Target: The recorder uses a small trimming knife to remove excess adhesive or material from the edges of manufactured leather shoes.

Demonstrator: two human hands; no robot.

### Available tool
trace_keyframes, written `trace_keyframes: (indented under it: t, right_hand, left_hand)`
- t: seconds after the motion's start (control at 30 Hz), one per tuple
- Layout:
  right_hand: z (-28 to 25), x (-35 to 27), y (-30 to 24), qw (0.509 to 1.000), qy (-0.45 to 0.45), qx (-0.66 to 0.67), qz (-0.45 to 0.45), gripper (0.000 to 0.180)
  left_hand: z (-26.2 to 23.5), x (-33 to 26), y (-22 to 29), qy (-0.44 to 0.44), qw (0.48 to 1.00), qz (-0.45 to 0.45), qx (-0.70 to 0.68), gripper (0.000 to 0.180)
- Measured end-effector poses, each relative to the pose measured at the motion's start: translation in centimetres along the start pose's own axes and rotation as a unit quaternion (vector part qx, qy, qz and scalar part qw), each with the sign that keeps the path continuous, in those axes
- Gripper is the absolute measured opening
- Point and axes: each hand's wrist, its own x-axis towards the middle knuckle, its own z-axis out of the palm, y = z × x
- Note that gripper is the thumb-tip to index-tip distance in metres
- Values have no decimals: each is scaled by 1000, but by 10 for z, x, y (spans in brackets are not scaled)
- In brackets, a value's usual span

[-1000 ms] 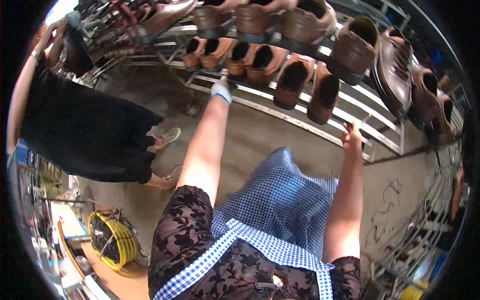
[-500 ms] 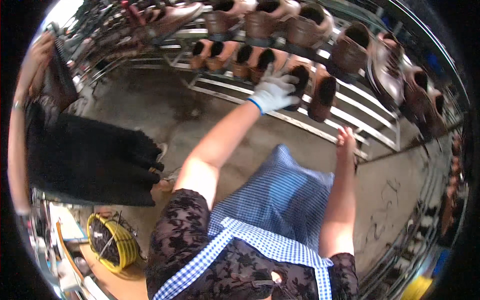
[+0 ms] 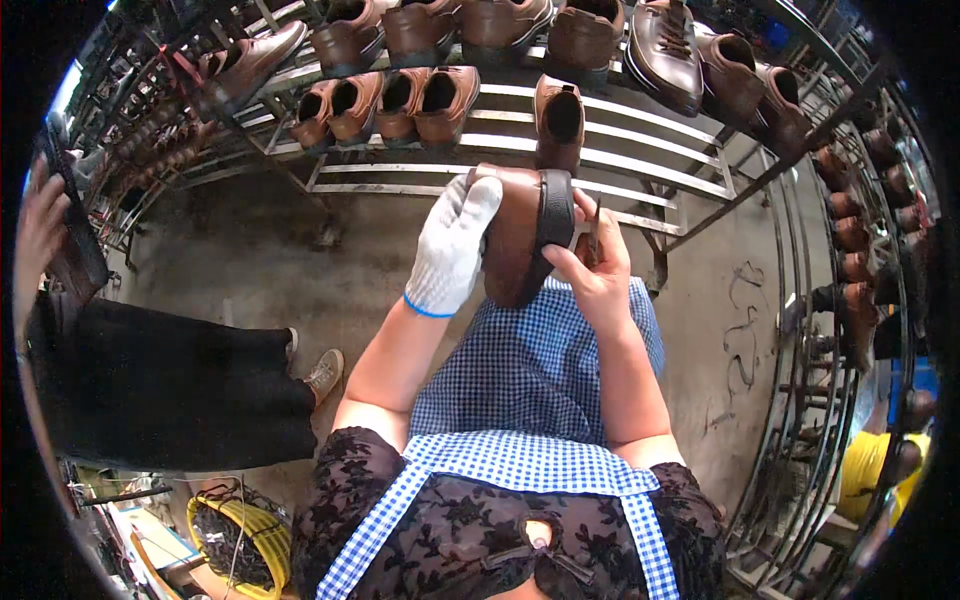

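My left hand (image 3: 456,245), in a white knit glove with a blue cuff, grips a brown leather shoe (image 3: 513,225) by its upper. The shoe is raised in front of my apron and turned so its dark sole edge (image 3: 556,215) faces right. On that side is my bare right hand (image 3: 599,262), fingers curled, thumb close to the sole. A thin dark pointed tool (image 3: 597,228) sticks up between its fingers; its exact kind is unclear. Just beyond, a single brown shoe (image 3: 559,118) stands on the lower rack shelf.
A slatted metal rack (image 3: 640,160) ahead carries brown shoes on two levels. Another person in dark trousers (image 3: 180,375) stands at left, holding a dark item. A yellow basket (image 3: 245,545) sits at lower left. More shoe racks (image 3: 800,440) line the right side.
My left hand has taken a shoe off the lower shelf and brought it in toward me. My right hand has moved left and up to the shoe's sole. The view has shifted right.
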Motion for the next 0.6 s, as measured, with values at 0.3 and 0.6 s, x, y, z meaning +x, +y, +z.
trace_keyframes:
  t: [0.3, 0.6]
  right_hand:
    - [-40, -21, -16, 974, -92, 58, 197, 60]
    - [-53, -109, 36, 809, -73, 402, 423, 68]
  left_hand:
    - [-9, -42, -13, -77, 797, 270, 535, 21]
    - [9, -93, -24, -300, 732, 299, 534, 26]
